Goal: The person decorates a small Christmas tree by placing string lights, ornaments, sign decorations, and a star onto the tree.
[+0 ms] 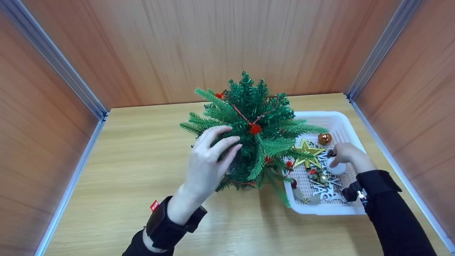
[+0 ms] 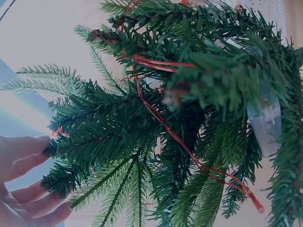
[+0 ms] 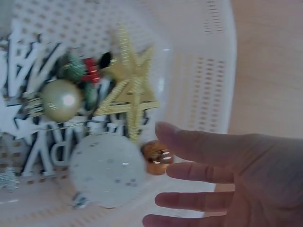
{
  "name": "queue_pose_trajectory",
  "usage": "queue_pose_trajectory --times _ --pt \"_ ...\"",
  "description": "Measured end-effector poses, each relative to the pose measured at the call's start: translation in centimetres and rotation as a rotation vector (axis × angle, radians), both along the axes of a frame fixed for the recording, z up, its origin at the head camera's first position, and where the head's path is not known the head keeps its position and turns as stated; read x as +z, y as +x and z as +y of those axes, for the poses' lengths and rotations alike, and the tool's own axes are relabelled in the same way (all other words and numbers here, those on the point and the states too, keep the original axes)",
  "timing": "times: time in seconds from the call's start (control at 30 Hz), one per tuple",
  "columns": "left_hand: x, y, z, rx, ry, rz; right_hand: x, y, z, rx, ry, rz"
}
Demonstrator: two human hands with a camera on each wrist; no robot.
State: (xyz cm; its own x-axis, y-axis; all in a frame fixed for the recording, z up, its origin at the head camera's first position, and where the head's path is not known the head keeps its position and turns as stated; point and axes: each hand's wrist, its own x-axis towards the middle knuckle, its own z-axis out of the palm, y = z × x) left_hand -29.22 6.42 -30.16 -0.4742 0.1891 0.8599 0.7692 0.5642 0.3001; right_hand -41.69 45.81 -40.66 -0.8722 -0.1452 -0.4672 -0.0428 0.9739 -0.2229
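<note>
A small artificial Christmas tree [image 1: 245, 101] stands in the middle, with a red wire garland wound through its branches. My left hand [image 1: 209, 158] is at its left side, fingers loosely bent about the branch tips. The left wrist view shows that thumb and fingers spread beside green twigs [image 2: 104, 144]. My right hand [image 1: 350, 156] reaches into the white basket [image 1: 346, 124], close by a white bauble [image 3: 109, 170]. Its fingers look straight and apart in the right wrist view, near a copper bauble [image 3: 157, 157]. I cannot tell whether they touch the white bauble.
The basket also holds a gold star [image 3: 135, 78], a pale gold bauble [image 3: 61, 100] and several white letter pieces [image 3: 40, 153]. Branches on the tree's right overhang the basket's left rim. Wooden panels [image 1: 199, 46] with metal edges enclose the table [image 1: 135, 156].
</note>
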Motion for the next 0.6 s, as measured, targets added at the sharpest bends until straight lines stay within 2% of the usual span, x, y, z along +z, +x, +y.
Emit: queue_pose_trajectory --times 0.1,0.17,0.33,0.47,0.6 --pt "-0.1 0.0 0.0 -0.006 0.005 -0.012 -1.0 0.1 0.0 -0.043 0.011 -0.068" --pt "-0.1 0.0 0.0 -0.009 0.009 -0.019 -1.6 0.1 0.2 -0.066 0.006 -0.073" --pt "-0.1 0.0 0.1 -0.008 0.016 -0.022 -2.8 -0.1 0.6 -0.027 0.009 -0.002" --pt "-0.2 -0.1 0.3 -0.017 0.029 -0.006 -2.5 0.0 0.7 -0.018 -0.014 0.036" --pt "-0.5 -0.5 0.4 -0.03 0.048 0.017 -0.7 0.6 0.2 -0.007 -0.069 0.13"
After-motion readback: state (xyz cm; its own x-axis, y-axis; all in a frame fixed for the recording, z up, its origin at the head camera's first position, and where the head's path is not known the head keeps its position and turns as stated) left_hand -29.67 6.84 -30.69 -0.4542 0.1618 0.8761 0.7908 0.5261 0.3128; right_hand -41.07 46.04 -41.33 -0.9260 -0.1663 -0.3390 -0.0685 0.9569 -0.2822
